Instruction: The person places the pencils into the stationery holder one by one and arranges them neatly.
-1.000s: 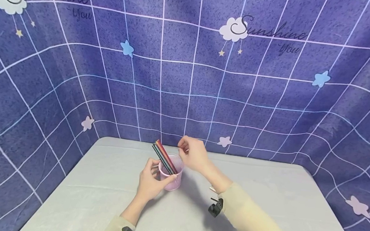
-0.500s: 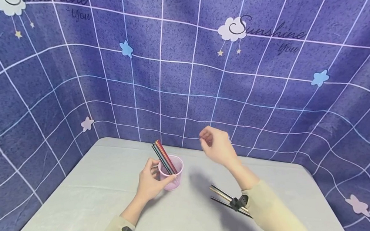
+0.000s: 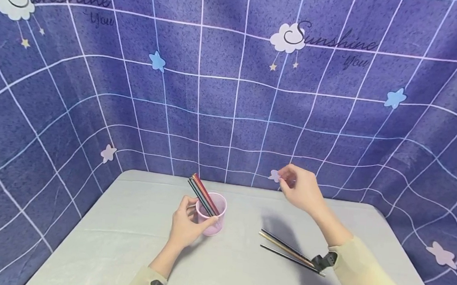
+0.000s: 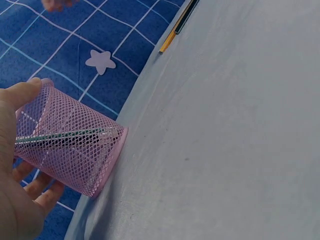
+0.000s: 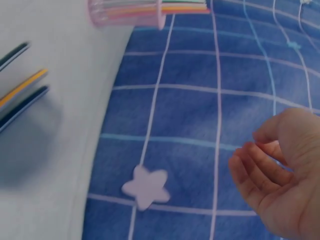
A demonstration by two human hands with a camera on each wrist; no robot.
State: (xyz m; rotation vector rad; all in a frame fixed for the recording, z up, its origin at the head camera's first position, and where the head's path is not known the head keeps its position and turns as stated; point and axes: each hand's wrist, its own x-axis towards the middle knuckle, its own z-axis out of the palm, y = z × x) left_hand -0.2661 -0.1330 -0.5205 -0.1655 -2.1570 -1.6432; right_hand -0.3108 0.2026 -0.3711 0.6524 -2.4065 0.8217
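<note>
Tabletop [image 3: 239, 240] opens between cup rim [image 3: 225, 206] and loose pencils [image 3: 286, 249]

Left hand [image 3: 185, 225] gripping, right hand [image 3: 301, 189] raised, loosely curled

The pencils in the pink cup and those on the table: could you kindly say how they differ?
The pencils in the pink cup lean in a bunch; the pencils on the table lie flat, loosely spread. Those in the cup include red; those on the table look dark or yellow. All are thin and straight.
</note>
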